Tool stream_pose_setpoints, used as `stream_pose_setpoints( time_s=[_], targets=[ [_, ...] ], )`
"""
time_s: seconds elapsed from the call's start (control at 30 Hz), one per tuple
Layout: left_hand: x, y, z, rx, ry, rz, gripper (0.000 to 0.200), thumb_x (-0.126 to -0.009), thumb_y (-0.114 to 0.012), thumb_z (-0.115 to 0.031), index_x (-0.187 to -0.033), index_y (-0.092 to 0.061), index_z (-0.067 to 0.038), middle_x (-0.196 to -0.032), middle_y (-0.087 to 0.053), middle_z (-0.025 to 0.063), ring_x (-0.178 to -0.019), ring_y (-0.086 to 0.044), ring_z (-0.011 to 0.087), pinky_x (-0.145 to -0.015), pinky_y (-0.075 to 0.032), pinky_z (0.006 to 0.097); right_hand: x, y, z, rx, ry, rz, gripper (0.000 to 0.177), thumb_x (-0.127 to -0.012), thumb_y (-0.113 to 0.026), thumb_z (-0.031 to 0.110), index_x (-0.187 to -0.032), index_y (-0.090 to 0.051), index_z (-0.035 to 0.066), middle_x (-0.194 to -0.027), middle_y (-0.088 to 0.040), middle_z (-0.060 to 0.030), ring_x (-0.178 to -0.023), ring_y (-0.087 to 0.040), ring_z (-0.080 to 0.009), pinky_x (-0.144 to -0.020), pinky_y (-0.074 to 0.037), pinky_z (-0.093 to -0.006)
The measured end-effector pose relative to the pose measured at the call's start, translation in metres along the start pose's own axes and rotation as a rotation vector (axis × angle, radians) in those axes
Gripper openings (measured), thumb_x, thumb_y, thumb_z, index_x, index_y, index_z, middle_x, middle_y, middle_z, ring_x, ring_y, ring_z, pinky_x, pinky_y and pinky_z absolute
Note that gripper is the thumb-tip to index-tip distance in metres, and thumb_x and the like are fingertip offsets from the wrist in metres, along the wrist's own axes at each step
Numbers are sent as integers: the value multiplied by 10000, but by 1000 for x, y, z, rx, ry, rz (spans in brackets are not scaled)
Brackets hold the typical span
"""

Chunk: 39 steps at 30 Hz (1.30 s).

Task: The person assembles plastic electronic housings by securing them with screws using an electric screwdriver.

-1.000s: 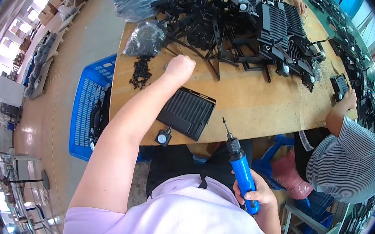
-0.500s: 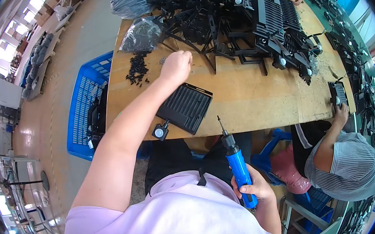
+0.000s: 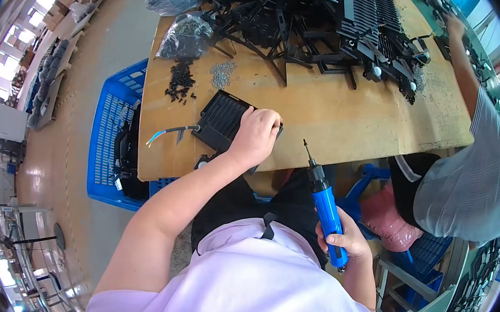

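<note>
A black finned floodlight housing [image 3: 220,116] lies at the table's near edge, a cable [image 3: 173,130] with bared coloured wire ends sticking out to its left. Over its right side is my left hand [image 3: 257,133], fingers bent together at the right edge. Whatever the fingertips pinch is hidden. My right hand [image 3: 344,236] is wrapped round a blue electric screwdriver [image 3: 328,210], held in front of my body with its bit pointing up and away. Beyond the housing lie a heap of small black screws [image 3: 180,80] and a scatter of small silvery parts [image 3: 222,74].
A large pile of black brackets and housings [image 3: 276,22] covers the table's far side. Plastic bags [image 3: 186,33] lie at the back left. A blue crate [image 3: 111,141] stands left of the table. A co-worker [image 3: 466,185] sits on the right, one arm reaching far back.
My left hand has moved from the small silvery parts to the housing's right side. The housing has shifted slightly, and its cable now shows. The co-worker's arm has reached away toward the back.
</note>
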State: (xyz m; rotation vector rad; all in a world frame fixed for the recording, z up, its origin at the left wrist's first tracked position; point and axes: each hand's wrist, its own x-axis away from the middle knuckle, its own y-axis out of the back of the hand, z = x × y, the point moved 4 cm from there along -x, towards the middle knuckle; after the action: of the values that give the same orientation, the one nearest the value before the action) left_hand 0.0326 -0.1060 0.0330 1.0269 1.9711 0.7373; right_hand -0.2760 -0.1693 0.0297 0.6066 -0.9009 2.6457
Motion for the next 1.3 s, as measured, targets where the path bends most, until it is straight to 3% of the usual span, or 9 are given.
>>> stream_pose_setpoints(
  time_s=[0.1,0.2,0.23,0.37,0.5,0.77,0.87,1.3],
  targets=[
    [11,15,-5,104,-113,100,170,-866,-635,-2,-978,-518,-56,-1008,-677,104,-1011,-641,335,-981,-462,525,3,-2,-7,13,-27,19,849,-680,-943,364,-1281,-461,8,-886,-615,-110,-671,-631,-178,-604,-509,-304],
    [15,28,5,305,86,162,165,-851,-647,36,-940,-539,-50,-1115,-697,110,-1083,-642,326,-992,-485,425,4,-1,-17,55,-73,71,827,-714,-927,339,-1307,-462,-2,-909,-624,-100,-702,-637,-171,-642,-520,-301],
    [17,34,5,234,16,45,171,-834,-674,38,-934,-565,-47,-1106,-698,104,-1119,-636,319,-962,-501,400,3,-1,-21,73,-91,92,818,-727,-921,329,-1317,-463,-6,-919,-627,-96,-714,-640,-169,-658,-525,-300],
    [40,67,-15,-55,150,-179,176,-739,-764,18,-850,-668,-79,-1017,-680,63,-1010,-624,282,-901,-494,387,-2,-5,-28,216,-151,193,801,-772,-897,284,-1366,-452,-18,-976,-633,-75,-781,-645,-152,-707,-544,-303],
    [73,59,-19,-47,267,-125,142,-717,-796,-33,-807,-704,-91,-1042,-676,60,-1079,-602,286,-953,-479,408,-15,-10,-34,276,-139,219,822,-738,-913,305,-1339,-452,-15,-949,-636,-90,-742,-637,-164,-661,-536,-305],
    [82,52,-22,-134,284,-125,129,-719,-793,-40,-803,-715,-98,-1113,-686,67,-1140,-602,296,-1001,-463,421,-28,-15,-32,281,-148,230,798,-752,-905,277,-1339,-453,-20,-977,-630,-85,-761,-633,-162,-678,-535,-301],
    [83,51,-21,-151,284,-121,128,-717,-792,-42,-799,-713,-101,-1124,-686,65,-1152,-601,294,-1009,-457,426,-27,-15,-33,287,-189,250,834,-773,-897,352,-1389,-468,-12,-1061,-620,-94,-912,-632,-170,-825,-524,-303],
    [82,45,-22,-174,278,-137,105,-713,-787,-61,-770,-710,-102,-1103,-681,60,-1167,-592,307,-1030,-424,460,-36,-18,-31,272,-162,239,779,-783,-891,307,-1358,-474,-10,-979,-622,-80,-773,-638,-146,-710,-529,-283]
  ],
)
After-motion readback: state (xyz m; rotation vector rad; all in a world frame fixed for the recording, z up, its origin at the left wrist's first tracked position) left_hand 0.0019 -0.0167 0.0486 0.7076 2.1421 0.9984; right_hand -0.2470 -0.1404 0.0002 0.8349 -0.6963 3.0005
